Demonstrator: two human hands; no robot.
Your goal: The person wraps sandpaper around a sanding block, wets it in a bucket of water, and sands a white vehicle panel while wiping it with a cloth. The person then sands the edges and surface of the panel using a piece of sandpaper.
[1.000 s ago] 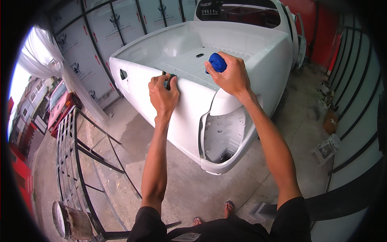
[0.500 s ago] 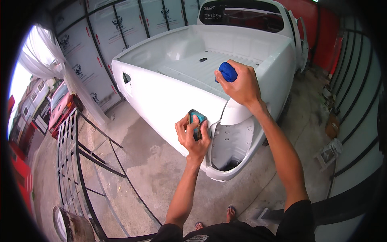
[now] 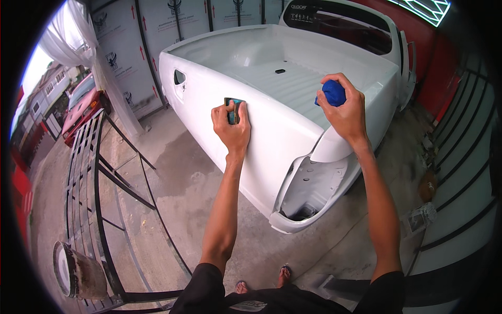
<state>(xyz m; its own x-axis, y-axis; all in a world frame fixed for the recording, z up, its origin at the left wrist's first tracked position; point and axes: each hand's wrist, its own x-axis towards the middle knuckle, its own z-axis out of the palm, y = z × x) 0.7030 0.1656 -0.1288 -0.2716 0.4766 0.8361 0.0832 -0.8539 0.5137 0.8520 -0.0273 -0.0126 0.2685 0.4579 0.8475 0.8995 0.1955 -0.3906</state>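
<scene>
Your left hand grips a teal block against the tailgate, below its upper edge; your right hand clutches blue cloth near its right corner. You seem to be rubbing; the next stroke calls for even pressure.

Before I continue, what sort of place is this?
Probably a vehicle body workshop: the white pickup body has an empty lamp opening, a black rack stands on the concrete floor, and the left hand holds a teal block against the tailgate.
</scene>
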